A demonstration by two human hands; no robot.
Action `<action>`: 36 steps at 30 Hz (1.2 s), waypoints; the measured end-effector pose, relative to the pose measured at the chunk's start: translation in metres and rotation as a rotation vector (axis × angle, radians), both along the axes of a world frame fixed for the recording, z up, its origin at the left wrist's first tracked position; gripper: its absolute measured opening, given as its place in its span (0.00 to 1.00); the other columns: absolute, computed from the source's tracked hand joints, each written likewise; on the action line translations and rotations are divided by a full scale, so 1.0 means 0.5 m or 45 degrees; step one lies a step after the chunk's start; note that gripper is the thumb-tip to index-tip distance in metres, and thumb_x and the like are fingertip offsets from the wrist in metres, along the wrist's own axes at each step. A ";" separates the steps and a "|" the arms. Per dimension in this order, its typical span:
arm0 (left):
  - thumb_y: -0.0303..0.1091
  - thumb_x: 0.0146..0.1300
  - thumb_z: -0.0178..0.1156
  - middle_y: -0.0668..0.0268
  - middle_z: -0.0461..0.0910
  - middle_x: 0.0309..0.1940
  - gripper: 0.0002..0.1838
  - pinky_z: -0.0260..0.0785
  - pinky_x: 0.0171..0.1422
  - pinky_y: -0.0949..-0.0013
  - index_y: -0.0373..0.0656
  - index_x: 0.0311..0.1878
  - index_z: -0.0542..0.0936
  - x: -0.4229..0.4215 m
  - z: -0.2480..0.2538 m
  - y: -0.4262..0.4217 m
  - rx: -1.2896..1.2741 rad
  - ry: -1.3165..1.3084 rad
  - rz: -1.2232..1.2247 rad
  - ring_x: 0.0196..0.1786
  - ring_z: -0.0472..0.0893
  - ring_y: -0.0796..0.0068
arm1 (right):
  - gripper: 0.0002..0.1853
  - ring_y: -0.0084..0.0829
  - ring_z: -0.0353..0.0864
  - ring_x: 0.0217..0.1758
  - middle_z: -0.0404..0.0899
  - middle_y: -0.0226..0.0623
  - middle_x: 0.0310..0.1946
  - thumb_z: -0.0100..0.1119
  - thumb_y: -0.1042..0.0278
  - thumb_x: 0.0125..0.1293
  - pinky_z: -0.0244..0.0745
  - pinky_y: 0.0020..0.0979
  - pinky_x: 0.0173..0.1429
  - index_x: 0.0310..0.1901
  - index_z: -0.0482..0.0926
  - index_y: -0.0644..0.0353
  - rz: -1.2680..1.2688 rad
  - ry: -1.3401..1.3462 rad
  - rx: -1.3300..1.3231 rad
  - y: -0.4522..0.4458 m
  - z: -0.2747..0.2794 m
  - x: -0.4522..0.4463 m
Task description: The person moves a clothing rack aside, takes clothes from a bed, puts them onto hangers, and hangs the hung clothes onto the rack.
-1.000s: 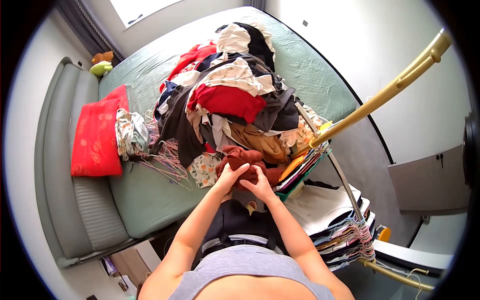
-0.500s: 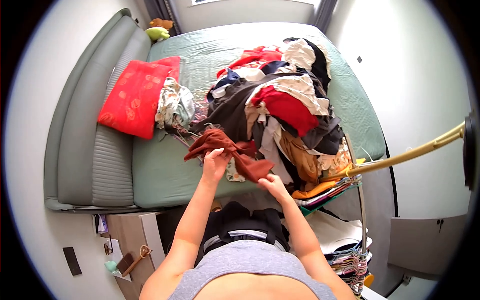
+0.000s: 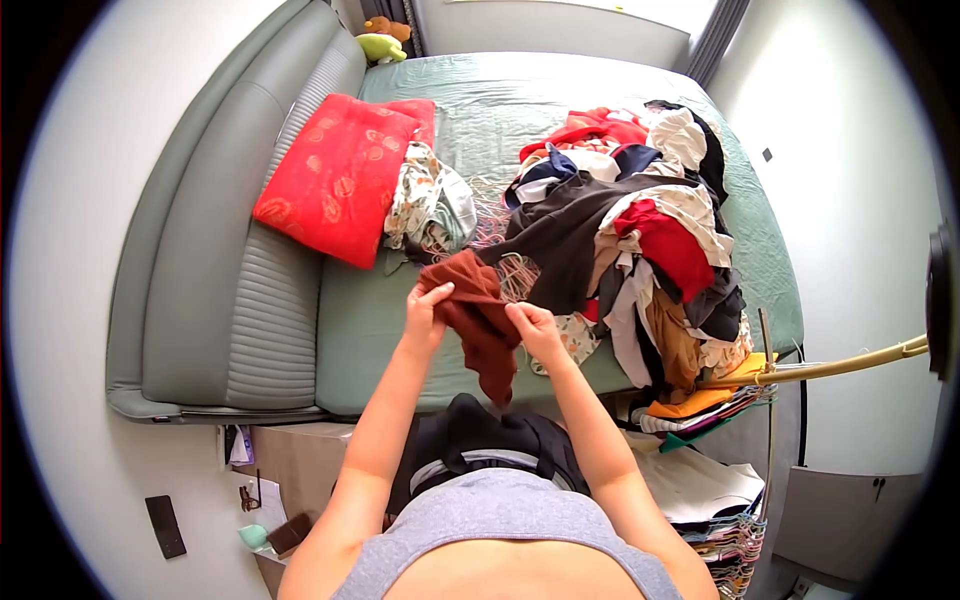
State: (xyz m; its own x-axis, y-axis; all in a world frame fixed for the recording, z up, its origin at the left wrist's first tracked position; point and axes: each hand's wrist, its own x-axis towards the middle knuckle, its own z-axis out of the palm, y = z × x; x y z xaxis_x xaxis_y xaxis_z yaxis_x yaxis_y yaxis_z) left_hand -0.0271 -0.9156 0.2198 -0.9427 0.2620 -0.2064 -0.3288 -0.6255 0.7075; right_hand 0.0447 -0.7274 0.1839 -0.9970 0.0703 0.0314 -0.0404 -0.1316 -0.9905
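A rust-brown garment (image 3: 478, 318) hangs between my two hands, over the near edge of the bed. My left hand (image 3: 428, 312) pinches its left side, fingers closed on the cloth. On its right side my right hand (image 3: 533, 328) grips the upper edge, also closed. The lower end of the cloth dangles toward my lap. Beyond my right hand lies a large heap of mixed clothes (image 3: 640, 230) on the green bed sheet (image 3: 480, 90). Several thin hangers (image 3: 515, 272) lie just behind the brown garment.
Red pillows (image 3: 335, 180) and a folded patterned cloth (image 3: 425, 200) lie by the grey headboard (image 3: 200, 270). At the right, a yellow rail (image 3: 850, 368) carries clothes on hangers (image 3: 735, 540). A bedside cabinet (image 3: 300, 455) stands at the lower left.
The view has turned left toward the pillows. The brown garment, bunched up before, is now spread and hangs down between my hands, which have moved away from the hanging clothes.
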 end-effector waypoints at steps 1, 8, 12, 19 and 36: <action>0.20 0.57 0.52 0.56 0.76 0.47 0.18 0.67 0.60 0.61 0.36 0.52 0.72 -0.020 -0.015 -0.026 0.014 -0.044 0.100 0.52 0.76 0.62 | 0.11 0.11 0.67 0.28 0.73 0.18 0.24 0.53 0.66 0.67 0.65 0.18 0.32 0.32 0.78 0.64 -0.066 0.019 -0.015 -0.006 -0.002 -0.009; 0.18 0.55 0.51 0.55 0.77 0.44 0.24 0.71 0.56 0.53 0.46 0.56 0.71 -0.120 -0.050 -0.189 0.017 -0.121 0.329 0.47 0.77 0.58 | 0.14 0.33 0.80 0.37 0.80 0.38 0.37 0.48 0.57 0.69 0.76 0.35 0.46 0.38 0.77 0.60 -0.651 -0.221 -1.059 0.019 0.046 -0.058; 0.20 0.55 0.53 0.56 0.76 0.45 0.23 0.71 0.55 0.58 0.42 0.57 0.71 -0.112 0.009 -0.221 -0.017 -0.104 0.177 0.48 0.77 0.62 | 0.14 0.35 0.77 0.45 0.78 0.39 0.42 0.48 0.61 0.69 0.72 0.37 0.54 0.47 0.73 0.62 -0.669 -0.131 -1.137 0.058 0.011 -0.071; 0.20 0.56 0.55 0.58 0.77 0.47 0.23 0.70 0.55 0.67 0.38 0.58 0.70 -0.081 0.075 -0.136 -0.308 0.200 -0.474 0.50 0.76 0.69 | 0.48 0.39 0.60 0.66 0.58 0.50 0.63 0.70 0.67 0.45 0.55 0.35 0.68 0.66 0.52 0.68 -0.222 0.170 0.422 -0.054 -0.057 -0.098; 0.27 0.56 0.59 0.71 0.77 0.29 0.07 0.69 0.40 0.76 0.36 0.37 0.76 0.025 -0.135 -0.153 -1.113 0.446 -0.402 0.34 0.74 0.84 | 0.09 0.28 0.77 0.37 0.79 0.32 0.37 0.52 0.64 0.66 0.75 0.31 0.43 0.42 0.76 0.56 -0.682 -0.518 -0.800 -0.110 0.083 -0.081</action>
